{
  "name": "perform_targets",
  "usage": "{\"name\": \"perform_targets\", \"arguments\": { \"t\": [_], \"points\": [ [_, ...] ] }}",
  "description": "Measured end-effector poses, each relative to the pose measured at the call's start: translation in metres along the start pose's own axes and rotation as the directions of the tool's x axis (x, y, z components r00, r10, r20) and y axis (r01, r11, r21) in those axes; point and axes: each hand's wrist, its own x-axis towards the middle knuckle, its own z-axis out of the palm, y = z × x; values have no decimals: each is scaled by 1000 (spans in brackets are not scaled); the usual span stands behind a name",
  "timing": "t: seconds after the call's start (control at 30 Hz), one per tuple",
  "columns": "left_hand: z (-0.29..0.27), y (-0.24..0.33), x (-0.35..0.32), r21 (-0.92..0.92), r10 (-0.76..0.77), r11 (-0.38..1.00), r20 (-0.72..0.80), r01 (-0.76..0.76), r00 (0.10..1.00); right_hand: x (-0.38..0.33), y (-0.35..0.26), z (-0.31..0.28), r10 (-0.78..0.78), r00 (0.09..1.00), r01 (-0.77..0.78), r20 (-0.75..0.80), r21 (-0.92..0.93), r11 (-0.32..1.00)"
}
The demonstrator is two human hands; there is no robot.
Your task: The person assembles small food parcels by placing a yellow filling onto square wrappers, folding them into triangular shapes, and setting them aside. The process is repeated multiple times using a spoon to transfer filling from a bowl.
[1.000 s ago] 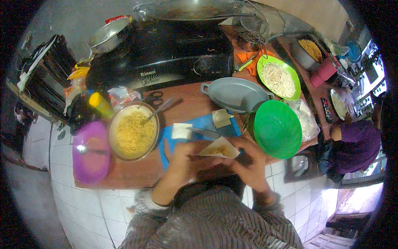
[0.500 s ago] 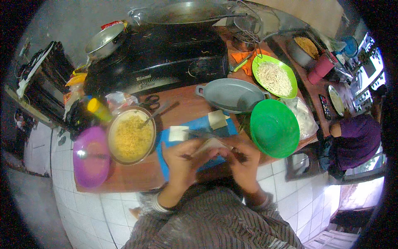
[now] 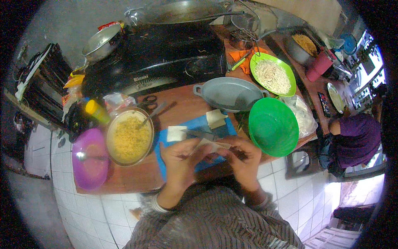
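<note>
Between my left hand [image 3: 179,159] and my right hand [image 3: 243,161] is a thin, pale sheet [image 3: 215,144], like a dough wrapper. Fingers and thumbs of both hands pinch it near its edges, over the front of a blue board [image 3: 192,125]. Two more pale square pieces lie on that board: one at left [image 3: 177,133], another toward its far right corner [image 3: 215,119]. A dark knife [image 3: 201,135] rests just beyond my fingertips. To the left, a bowl [image 3: 110,143] holds yellow shredded filling [image 3: 132,135] with a spoon [image 3: 152,115] in it.
A purple bowl [image 3: 89,176] sits far left, near a yellow-topped bottle [image 3: 96,110]. Right of the board are a green bowl [image 3: 273,126], a grey oval pan [image 3: 226,91] and a lime plate [image 3: 286,66] of pale strips. Behind is a black stove [image 3: 166,68]. Someone in purple [image 3: 356,139] is at right.
Both hands keep their pinch on the pale sheet, with small finger movements. The sheet looks slightly flatter between them. The whole view has shifted a little.
</note>
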Motion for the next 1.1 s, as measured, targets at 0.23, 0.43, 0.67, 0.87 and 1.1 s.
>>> {"name": "perform_targets", "arguments": {
  "t": [0.23, 0.43, 0.67, 0.87, 1.1],
  "points": [
    [-1, 0, 1, 44, 37, 998, 50, -39, 998, 1, 0, -4, -142, 990, 142, 10, -112, 983],
    [0, -4, -2, -21, 31, 999, -8, -31, 999, 1, -1, -3, -119, 992, 117, -31, -74, 990],
    [-3, -2, 2, 156, 45, 987, 21, -47, 999, 4, -3, -4, -129, 991, 131, 23, -111, 985],
    [-2, 1, 3, 250, 103, 963, 14, -103, 995, 8, 2, -5, -163, 984, 173, 65, -204, 964],
    [-18, -4, 19, 183, 36, 983, -41, -28, 999, 25, 10, 3, 124, 989, -116, 82, -100, 988]
  ]
}}
